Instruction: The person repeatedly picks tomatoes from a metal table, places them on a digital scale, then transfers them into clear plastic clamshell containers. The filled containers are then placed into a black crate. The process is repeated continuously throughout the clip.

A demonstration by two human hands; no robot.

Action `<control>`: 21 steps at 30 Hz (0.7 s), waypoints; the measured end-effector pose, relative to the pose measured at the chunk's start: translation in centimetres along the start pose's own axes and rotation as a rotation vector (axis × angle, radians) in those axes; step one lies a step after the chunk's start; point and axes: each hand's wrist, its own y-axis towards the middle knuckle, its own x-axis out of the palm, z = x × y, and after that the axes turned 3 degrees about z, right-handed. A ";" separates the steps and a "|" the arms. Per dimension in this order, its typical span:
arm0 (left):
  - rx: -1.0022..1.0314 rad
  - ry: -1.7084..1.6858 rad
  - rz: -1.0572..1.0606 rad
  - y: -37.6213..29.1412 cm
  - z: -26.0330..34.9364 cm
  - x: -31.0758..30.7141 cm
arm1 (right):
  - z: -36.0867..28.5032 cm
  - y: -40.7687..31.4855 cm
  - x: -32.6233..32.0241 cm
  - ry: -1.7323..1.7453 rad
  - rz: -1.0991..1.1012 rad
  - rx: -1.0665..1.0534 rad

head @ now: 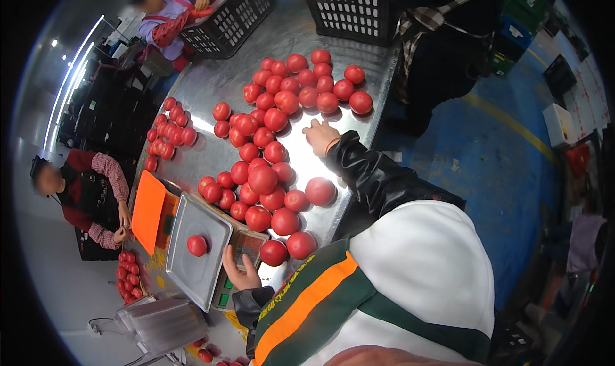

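My left hand point(243, 272) is beside the weighing scale point(250, 248), fingers apart with nothing in them, near the edge of its metal pan point(194, 279). One red tomato point(197, 245) sits on that pan. My right hand point(323, 137) reaches over the shiny metal table point(314, 166), slightly curled, fingers apart and holding nothing. Just beyond its fingertips lies a large spread of red tomatoes point(287, 102). More tomatoes point(263, 179) are crowded between my two hands, some stacked against the scale.
Black plastic crates point(348, 15) stand at the table's far end. An orange scale panel point(148, 212) rises past the pan, near a stack of clear plastic trays point(163, 322). Smaller tomatoes point(175, 135) lie along the far edge. Other people point(96, 188) work around the table.
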 end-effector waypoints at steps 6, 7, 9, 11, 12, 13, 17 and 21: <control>-0.598 -1.117 -0.423 -0.7 2.4 3.5 | -10.3 -8.3 -2.1 0.883 -0.002 -0.593; -0.835 -1.512 -0.452 -1.0 2.6 3.9 | -11.2 -10.2 -2.2 0.822 -0.248 -0.680; -0.983 -1.398 -0.508 -1.1 2.3 3.8 | -12.2 -11.1 -2.0 0.937 -0.419 -0.892; -0.963 -1.216 -0.535 -1.1 1.5 2.6 | -10.8 -10.1 -1.8 0.860 -0.307 -0.772; -0.831 -1.170 -0.482 -1.1 0.9 1.2 | -9.8 -8.7 -1.7 0.888 -0.129 -0.717; -0.755 -1.108 -0.401 -0.6 -0.1 -0.4 | -8.1 -7.6 -1.9 0.918 -0.048 -0.597; -0.845 -1.029 0.289 1.7 -5.1 -7.3 | 1.3 -3.2 -3.8 0.675 0.533 -0.102; -0.872 -0.690 0.638 4.0 -11.2 -10.7 | 10.4 -0.4 -4.7 0.163 0.800 0.136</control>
